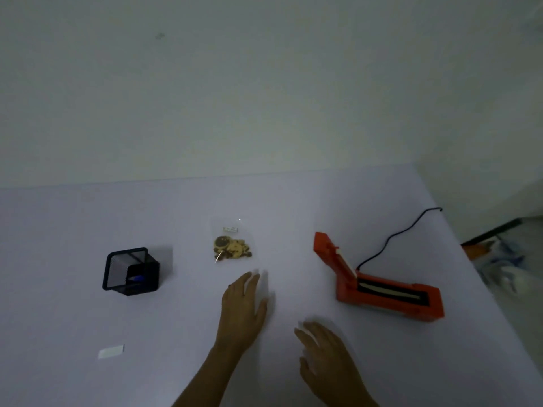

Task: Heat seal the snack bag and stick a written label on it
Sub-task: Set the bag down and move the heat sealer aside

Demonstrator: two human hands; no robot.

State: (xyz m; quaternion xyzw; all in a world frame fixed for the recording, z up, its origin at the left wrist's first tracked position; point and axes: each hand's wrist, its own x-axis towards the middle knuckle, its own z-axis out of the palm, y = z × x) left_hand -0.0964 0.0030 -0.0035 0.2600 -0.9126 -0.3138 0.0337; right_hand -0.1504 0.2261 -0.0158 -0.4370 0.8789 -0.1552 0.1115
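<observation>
Hands (243,306) (324,355) open near snack bag (232,245), sealer (382,286) lid up

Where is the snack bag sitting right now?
In the head view the snack bag lies flat mid-table, between the black mesh holder on the left and the orange heat sealer on the right, just beyond the left hand.

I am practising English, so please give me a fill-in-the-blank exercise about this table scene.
1. The orange heat sealer has its lid ____.
2. The clear plastic snack bag lies between the sealer and the black mesh ____.
3. Both hands, left hand and right hand, hold ____.

Missing words: open; pen holder; nothing
</observation>
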